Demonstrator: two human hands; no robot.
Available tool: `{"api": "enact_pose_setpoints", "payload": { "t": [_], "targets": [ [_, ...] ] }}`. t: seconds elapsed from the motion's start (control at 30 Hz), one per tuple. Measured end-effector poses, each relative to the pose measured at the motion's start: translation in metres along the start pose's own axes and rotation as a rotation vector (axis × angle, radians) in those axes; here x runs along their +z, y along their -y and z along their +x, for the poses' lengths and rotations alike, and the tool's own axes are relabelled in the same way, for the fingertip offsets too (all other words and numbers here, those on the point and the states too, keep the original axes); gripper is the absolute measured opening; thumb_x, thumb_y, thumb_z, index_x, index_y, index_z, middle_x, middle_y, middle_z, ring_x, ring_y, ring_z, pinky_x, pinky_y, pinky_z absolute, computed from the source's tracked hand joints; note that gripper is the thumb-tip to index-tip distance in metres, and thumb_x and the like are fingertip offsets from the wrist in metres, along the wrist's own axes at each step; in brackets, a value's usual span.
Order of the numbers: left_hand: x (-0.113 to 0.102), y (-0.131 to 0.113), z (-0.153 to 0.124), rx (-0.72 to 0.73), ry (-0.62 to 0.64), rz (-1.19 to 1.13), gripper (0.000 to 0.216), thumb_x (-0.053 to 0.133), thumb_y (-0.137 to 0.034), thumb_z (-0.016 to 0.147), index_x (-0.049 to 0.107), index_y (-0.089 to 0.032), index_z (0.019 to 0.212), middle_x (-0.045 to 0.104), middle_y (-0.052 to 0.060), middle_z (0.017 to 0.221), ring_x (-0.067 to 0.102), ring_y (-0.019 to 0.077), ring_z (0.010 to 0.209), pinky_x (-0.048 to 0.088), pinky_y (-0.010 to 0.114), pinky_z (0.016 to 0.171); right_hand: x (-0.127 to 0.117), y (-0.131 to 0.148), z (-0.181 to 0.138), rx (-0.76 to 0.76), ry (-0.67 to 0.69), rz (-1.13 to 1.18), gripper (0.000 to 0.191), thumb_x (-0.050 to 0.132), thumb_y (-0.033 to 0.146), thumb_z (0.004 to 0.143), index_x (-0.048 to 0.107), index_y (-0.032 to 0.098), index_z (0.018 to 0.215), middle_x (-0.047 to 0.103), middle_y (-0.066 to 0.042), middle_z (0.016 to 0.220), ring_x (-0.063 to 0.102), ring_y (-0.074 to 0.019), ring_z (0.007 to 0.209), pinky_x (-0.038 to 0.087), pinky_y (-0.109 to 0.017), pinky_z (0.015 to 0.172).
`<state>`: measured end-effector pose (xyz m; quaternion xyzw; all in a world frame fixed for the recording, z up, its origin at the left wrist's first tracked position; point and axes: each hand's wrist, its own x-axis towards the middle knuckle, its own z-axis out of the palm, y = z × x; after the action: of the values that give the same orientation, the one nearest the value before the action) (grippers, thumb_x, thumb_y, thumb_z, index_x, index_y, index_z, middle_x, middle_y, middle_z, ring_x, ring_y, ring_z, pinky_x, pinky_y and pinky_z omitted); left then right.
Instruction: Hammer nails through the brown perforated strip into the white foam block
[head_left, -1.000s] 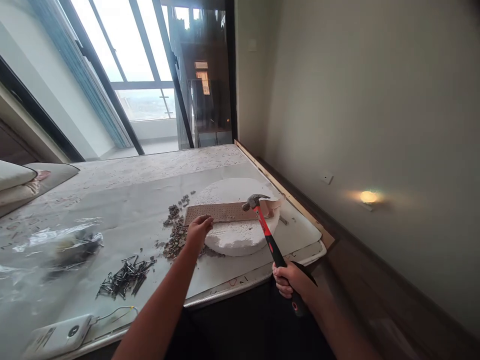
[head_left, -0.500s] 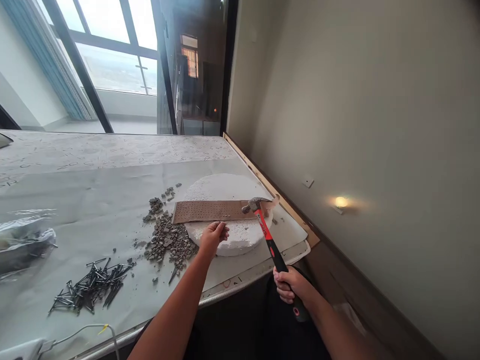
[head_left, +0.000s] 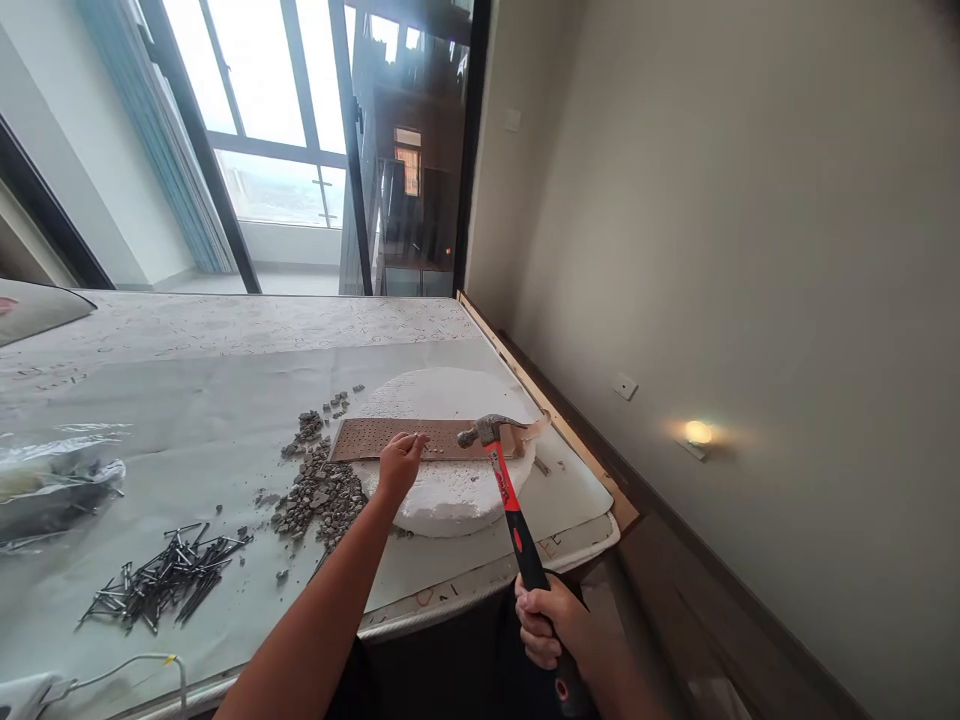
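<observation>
My right hand (head_left: 546, 622) grips the black end of a red-and-black claw hammer (head_left: 504, 486), its steel head hovering over the right part of a brown perforated strip (head_left: 375, 439). The strip lies across a round white foam disc (head_left: 450, 490) on the covered table. My left hand (head_left: 399, 464) rests at the strip's middle, fingers pinched on a small nail (head_left: 413, 437) standing on it.
A heap of grey rubble (head_left: 321, 492) lies left of the disc. Loose dark nails (head_left: 161, 583) are piled at the front left, with a clear plastic bag (head_left: 52, 480) further left and a white cable (head_left: 135, 668) near the table edge (head_left: 480, 580). A wall runs along the right.
My left hand has moved from the disc's front edge up onto the strip with a nail. The hammer head has shifted slightly left. The camera view has swung.
</observation>
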<state>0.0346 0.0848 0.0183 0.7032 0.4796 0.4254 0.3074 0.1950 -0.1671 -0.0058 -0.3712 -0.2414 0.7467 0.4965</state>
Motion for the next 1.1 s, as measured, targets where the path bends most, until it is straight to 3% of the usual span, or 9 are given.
{"api": "enact_pose_setpoints", "payload": {
  "t": [0.1,0.3,0.57,1.1],
  "targets": [
    [0.018,0.001,0.011,0.1,0.037,0.171,0.04,0.043,-0.043,0.083,0.067,-0.017,0.066,0.058,0.004,0.066,0.053,0.015,0.065,0.038,0.026,0.061,-0.006,0.001,0.0,-0.008,0.026,0.065,0.023,0.059,0.028,0.061,0.038,0.022,0.063,0.03,0.013,0.037,0.021,-0.0032,0.025,0.02,-0.017,0.027],
    [0.048,0.012,0.023,0.136,0.161,0.323,0.04,0.04,-0.039,0.086,0.065,-0.018,0.063,0.061,0.005,0.068,0.054,0.0166,0.069,0.036,0.026,0.062,-0.013,0.007,-0.001,0.003,0.014,0.129,0.022,0.058,0.027,0.061,0.037,0.022,0.063,0.031,0.013,0.037,0.021,-0.0032,0.025,0.021,-0.017,0.026],
    [0.051,0.017,0.026,0.173,0.182,0.411,0.04,0.04,-0.036,0.087,0.061,-0.018,0.057,0.061,0.004,0.066,0.055,0.0167,0.071,0.035,0.025,0.063,-0.013,0.008,0.002,0.008,0.021,0.152,0.022,0.058,0.028,0.062,0.037,0.023,0.066,0.029,0.014,0.037,0.019,-0.003,0.025,0.021,-0.017,0.027],
    [0.054,0.02,0.022,0.143,0.192,0.48,0.034,0.043,-0.032,0.087,0.066,-0.018,0.067,0.065,0.004,0.072,0.056,0.016,0.073,0.033,0.025,0.064,-0.01,0.005,0.003,0.012,-0.011,0.128,0.028,0.061,0.032,0.062,0.036,0.023,0.067,0.03,0.014,0.036,0.019,-0.0027,0.025,0.022,-0.016,0.026]
  ]
}}
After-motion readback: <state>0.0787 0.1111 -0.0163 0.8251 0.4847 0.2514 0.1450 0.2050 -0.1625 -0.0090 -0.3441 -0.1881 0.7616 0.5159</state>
